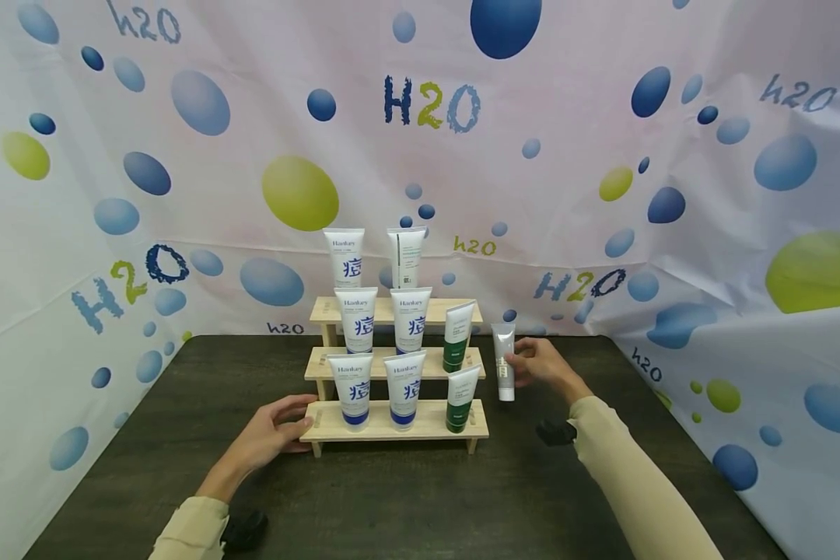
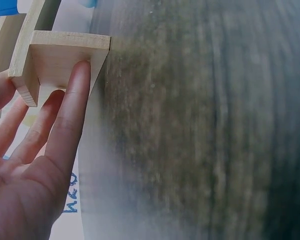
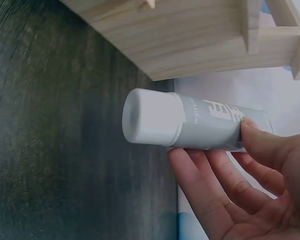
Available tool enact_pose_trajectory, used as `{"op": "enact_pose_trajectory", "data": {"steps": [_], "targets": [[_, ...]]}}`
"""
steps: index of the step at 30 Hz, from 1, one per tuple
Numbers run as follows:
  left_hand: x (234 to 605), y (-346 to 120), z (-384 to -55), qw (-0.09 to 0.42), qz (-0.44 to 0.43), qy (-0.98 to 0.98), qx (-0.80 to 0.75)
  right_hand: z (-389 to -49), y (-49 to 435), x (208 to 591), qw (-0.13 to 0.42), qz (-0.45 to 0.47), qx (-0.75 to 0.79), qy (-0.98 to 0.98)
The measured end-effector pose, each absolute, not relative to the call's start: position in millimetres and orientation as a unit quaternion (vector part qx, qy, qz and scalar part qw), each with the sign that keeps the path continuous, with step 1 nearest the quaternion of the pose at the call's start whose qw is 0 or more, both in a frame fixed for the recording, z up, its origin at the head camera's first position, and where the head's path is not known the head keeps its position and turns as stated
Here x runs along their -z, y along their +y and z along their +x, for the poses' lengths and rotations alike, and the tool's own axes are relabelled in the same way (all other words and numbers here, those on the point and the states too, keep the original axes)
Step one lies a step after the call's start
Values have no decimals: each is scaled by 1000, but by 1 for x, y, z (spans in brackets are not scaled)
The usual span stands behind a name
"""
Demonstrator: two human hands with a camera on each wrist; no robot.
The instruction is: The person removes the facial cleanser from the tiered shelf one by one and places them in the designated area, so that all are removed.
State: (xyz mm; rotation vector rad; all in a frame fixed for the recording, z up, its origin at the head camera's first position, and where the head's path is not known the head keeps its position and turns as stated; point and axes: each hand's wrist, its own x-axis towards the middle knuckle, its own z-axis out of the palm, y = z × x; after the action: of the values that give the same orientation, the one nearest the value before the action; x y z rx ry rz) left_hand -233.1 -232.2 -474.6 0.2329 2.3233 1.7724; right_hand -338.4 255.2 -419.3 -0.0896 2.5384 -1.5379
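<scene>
My right hand [image 1: 537, 362] pinches a silver-grey tube [image 1: 502, 350] between thumb and fingers, its white cap [image 3: 152, 117] pointing down, just right of a three-step wooden display stand [image 1: 399, 434]. My left hand [image 1: 276, 428] grips the left end of the stand's bottom step, with the thumb at the board's edge and fingertips against the side leg [image 2: 62, 60]. White tubes with blue lettering stand on the steps, among them a front-left tube [image 1: 352, 389] and a top-left tube [image 1: 345, 257]. Two white-and-green tubes, one lower [image 1: 460, 400] and one upper [image 1: 457, 338], stand at the right ends of two steps.
The stand rests on a dark wood-grain table [image 1: 406, 505]. Behind and on both sides hangs a white curtain [image 1: 420, 179] printed with bubbles and H2O lettering. A white tube showing its printed back [image 1: 407, 260] stands on the top step.
</scene>
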Motion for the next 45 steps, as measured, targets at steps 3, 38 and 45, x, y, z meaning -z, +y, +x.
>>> {"op": "enact_pose_trajectory", "data": {"steps": [3,38,45], "targets": [[475,-232,-233,105,79,790,-599,-337,258,425,94,-30,511,854],[475,-231,-234,102,65,790,-601,-341,251,459,90,23,472,877],[475,-231,-234,103,69,790,-601,-341,251,462,92,33,471,877]]}}
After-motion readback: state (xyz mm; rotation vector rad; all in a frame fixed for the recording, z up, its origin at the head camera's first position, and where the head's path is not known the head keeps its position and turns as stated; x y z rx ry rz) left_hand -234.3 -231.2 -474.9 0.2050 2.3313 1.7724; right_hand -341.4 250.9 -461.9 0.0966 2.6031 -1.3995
